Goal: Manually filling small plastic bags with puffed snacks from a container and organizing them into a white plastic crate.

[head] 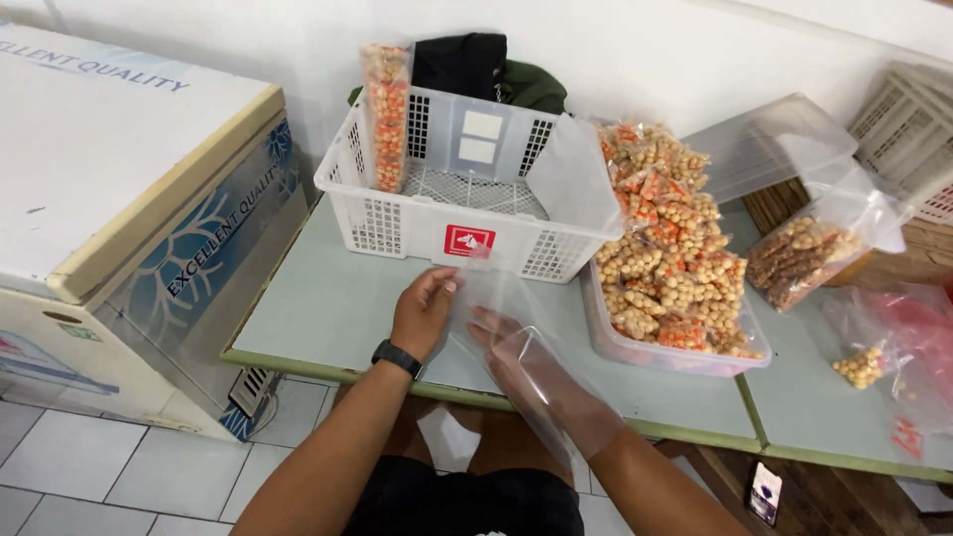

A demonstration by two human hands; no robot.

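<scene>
My left hand (pixel 424 310), with a black watch on the wrist, pinches the top edge of a long clear plastic bag (pixel 496 288) over the pale green table (pixel 318 298). Inside that same bag lies my right hand (pixel 516 362), with the plastic covering it down to the forearm. Just beyond the hands stands a white perforated basket (pixel 467 238) holding one tall narrow packet of round tan and orange snacks (pixel 387 114) upright in its left corner.
A clear tub (pixel 675 352) heaped with round tan and orange snacks sits right of the hands. Farther right lie a bag of brown snacks (pixel 799 258), a small snack pile (pixel 862 367) and pink plastic. A chest freezer (pixel 119 169) stands left. Dark cloth lies behind the basket.
</scene>
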